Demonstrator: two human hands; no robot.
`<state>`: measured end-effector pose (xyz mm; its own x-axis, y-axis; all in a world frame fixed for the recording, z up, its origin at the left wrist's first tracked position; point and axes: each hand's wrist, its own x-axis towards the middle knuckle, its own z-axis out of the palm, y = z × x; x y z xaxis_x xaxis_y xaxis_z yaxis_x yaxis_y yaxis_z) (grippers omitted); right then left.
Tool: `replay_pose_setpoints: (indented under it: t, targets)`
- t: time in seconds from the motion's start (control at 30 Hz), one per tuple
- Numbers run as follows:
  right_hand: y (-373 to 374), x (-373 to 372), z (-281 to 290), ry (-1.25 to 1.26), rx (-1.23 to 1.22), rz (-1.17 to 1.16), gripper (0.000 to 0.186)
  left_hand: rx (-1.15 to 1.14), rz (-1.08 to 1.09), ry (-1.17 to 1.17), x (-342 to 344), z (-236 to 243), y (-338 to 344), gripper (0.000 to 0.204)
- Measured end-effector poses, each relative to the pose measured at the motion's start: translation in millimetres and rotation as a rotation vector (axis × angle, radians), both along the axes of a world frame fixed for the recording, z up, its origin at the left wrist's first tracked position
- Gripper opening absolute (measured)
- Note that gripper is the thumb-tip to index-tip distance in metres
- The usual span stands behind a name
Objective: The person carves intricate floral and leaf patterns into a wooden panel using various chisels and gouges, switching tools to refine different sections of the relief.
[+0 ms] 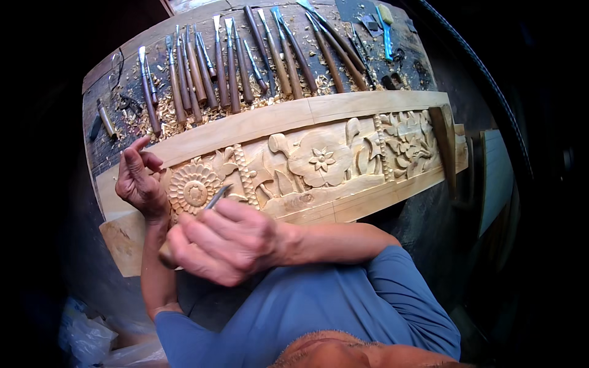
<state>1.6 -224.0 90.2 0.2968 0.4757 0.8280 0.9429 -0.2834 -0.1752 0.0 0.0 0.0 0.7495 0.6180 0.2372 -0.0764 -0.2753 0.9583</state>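
Note:
A long pale wooden panel point(288, 211) lies across the bench, carved with a round many-petalled flower at the left, plants and a star-shaped blossom in the middle, and leaves at the right. My right hand point(224, 242) is closed around a wood chisel point(216, 197). The metal blade points up and right over the panel beside the round flower, and the handle's end shows below my fist. At the panel's left end my left hand point(142, 181) is raised, its fingers loosely bent and apart with nothing seen in them.
Several chisels and gouges point(232, 61) with wooden handles lie in a row beyond the panel, among wood shavings point(175, 126). A blue-handled brush point(386, 34) sits at the back right. A wooden bar point(445, 144) crosses the panel's right end. Plastic bags point(89, 337) are at lower left.

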Motion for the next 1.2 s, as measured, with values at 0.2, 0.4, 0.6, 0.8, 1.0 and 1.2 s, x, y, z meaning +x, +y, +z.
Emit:
replay_pose_setpoints:
  t: [0.2, 0.4, 0.6, 0.8, 1.0, 1.2]
  targets:
    - [-121, -14, 15, 0.38, 0.029, 0.065, 0.033, 0.684, -0.339, -0.316, -40, 68, -87, 0.02]
    - [-181, -64, 1, 1.082, 0.617, 0.017, 0.044, 0.768, -0.658, -0.388, -54, 63, -185, 0.038]
    - [-195, -77, -12, 1.556, 1.017, -0.032, 0.02, 0.81, -0.842, -0.396, -8, 62, -204, 0.047]
    - [-189, -86, -13, 1.357, 0.102, -0.328, 0.026, 0.605, -0.976, -0.277, 18, 25, -205, 0.068]
    - [-155, -41, -4, 0.821, -0.25, -0.346, 0.023, 0.556, -0.973, -0.285, 33, 18, -193, 0.071]
    - [-157, -27, -14, 0.776, -0.305, -0.273, 0.02, 0.421, -1.013, -0.343, 35, 9, -195, 0.067]
